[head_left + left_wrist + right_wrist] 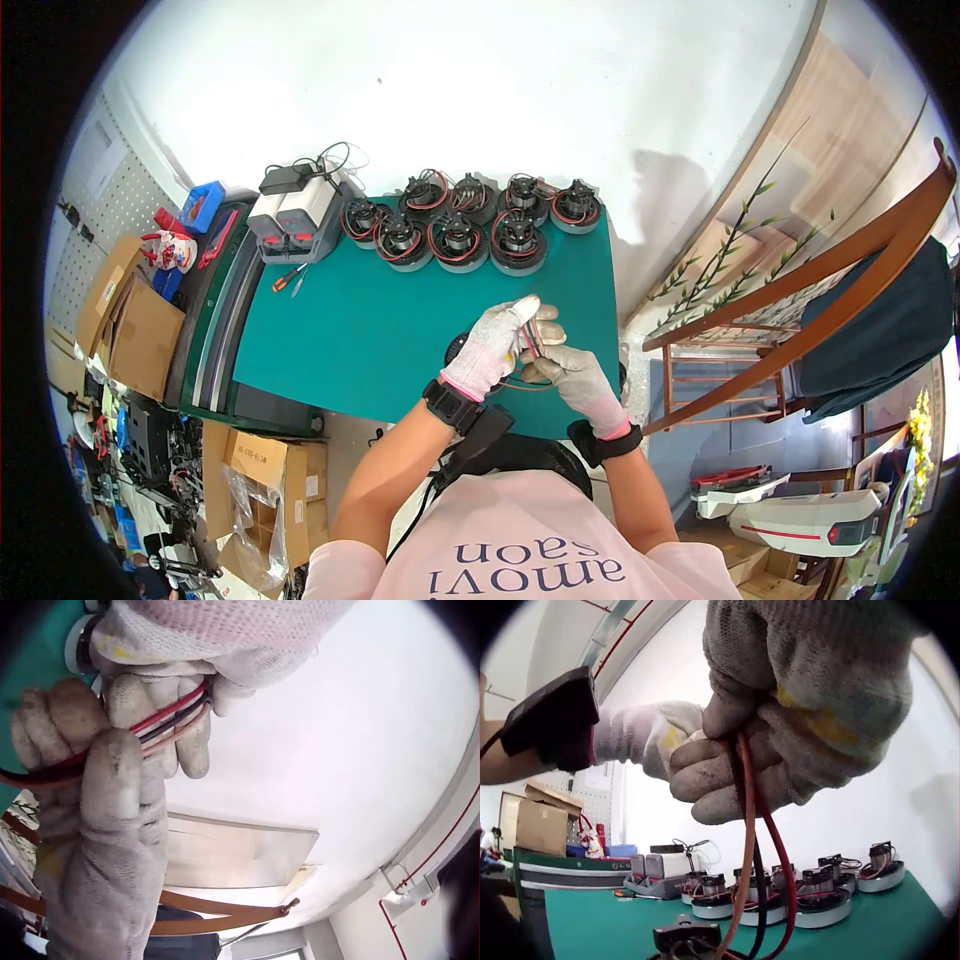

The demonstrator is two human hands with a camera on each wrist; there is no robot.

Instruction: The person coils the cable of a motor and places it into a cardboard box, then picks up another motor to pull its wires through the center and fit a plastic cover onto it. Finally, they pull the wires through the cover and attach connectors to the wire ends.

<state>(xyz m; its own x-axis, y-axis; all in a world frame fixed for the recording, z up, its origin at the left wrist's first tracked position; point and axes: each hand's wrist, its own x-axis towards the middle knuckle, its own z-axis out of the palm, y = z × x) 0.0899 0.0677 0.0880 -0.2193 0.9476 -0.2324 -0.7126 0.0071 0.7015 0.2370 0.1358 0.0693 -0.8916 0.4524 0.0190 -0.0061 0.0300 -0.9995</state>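
Observation:
Both hands wear whitish work gloves. Red, black and orange-brown wires [171,720] run between them. My left hand [487,350] pinches the wires near their ends, thumb against fingers. Close beside it, my right hand [577,378] grips the same wires lower down, its thumb across them in the left wrist view. From the right hand the wires [748,840] hang down to a black motor unit [686,935] on the green table [330,340]; in the head view the left hand mostly covers that unit.
Several round motor units [457,240] with coiled wires stand at the table's back edge. Left of them are a two-bay charger [297,222] and a screwdriver [287,279]. A wooden chair [800,300] stands to the right, cardboard boxes [265,490] to the left.

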